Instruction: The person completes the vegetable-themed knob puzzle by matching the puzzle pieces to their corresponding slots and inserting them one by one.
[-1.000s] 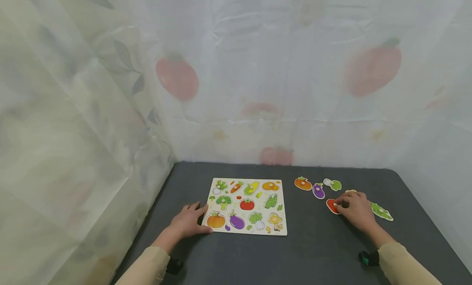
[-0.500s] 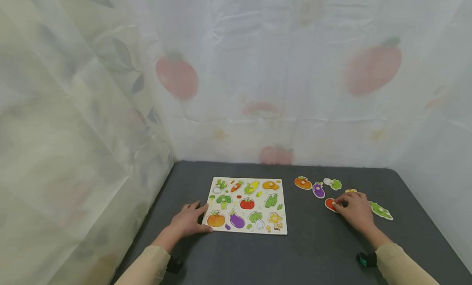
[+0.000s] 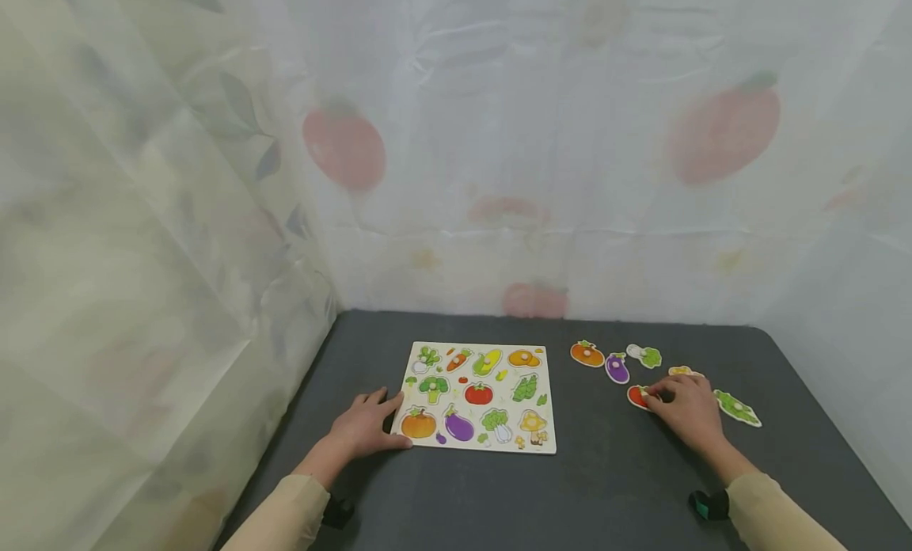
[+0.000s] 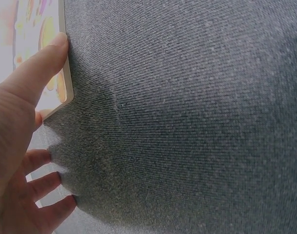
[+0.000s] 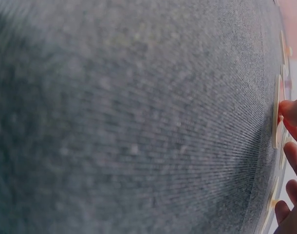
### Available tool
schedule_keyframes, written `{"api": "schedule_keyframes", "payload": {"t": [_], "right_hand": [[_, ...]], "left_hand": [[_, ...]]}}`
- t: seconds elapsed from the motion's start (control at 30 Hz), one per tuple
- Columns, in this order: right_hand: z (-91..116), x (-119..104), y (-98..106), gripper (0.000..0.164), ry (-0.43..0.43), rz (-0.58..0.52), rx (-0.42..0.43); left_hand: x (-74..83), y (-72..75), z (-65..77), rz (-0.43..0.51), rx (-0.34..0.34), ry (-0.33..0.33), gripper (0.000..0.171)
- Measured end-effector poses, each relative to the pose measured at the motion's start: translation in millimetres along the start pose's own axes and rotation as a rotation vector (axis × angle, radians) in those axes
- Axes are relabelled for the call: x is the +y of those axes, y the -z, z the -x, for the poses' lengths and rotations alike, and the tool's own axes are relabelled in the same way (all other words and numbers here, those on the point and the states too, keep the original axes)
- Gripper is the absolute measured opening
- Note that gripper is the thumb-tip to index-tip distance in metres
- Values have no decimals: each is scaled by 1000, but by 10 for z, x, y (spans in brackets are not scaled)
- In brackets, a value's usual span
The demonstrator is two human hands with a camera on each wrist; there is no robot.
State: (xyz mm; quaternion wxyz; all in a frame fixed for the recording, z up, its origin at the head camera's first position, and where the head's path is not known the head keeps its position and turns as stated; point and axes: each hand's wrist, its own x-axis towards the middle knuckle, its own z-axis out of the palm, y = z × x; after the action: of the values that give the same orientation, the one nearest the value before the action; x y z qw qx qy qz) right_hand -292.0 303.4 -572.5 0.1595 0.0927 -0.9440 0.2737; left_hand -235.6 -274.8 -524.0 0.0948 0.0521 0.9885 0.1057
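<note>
Board [image 3: 502, 397] lies long side left to right, roughly square with the far edge of the table [image 3: 513, 503]; I have the left hand [image 3: 362, 428] spread at its near-left corner, thumb and forefinger apart, touching it. Right of it, the red piece [image 3: 636, 398] slants from far left to near right as far as it shows, the right hand [image 3: 687, 412] pinching it between thumb and forefinger; I cannot tell whether it is lifted. Surface dark, finely ribbed; pale printed sheeting [image 3: 456, 123] hangs behind and along both sides. Dark table stretches between board and piece.
</note>
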Motion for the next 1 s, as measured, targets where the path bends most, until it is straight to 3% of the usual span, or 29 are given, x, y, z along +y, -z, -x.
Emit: {"api": "schedule_keyframes", "payload": {"t": [0.53,0.73,1.0], "right_hand": [[-24,-97,-2,13,1,-5,35],[-132,-340,-50,12,27,-56,33],[-290,-786,-291,11,64,-119,2]], "left_hand": [[-15,-5,-8,-9,8,-2,100],[-14,3,8,8,1,5,99],[16,14,24,21,-7,-4,97]]}}
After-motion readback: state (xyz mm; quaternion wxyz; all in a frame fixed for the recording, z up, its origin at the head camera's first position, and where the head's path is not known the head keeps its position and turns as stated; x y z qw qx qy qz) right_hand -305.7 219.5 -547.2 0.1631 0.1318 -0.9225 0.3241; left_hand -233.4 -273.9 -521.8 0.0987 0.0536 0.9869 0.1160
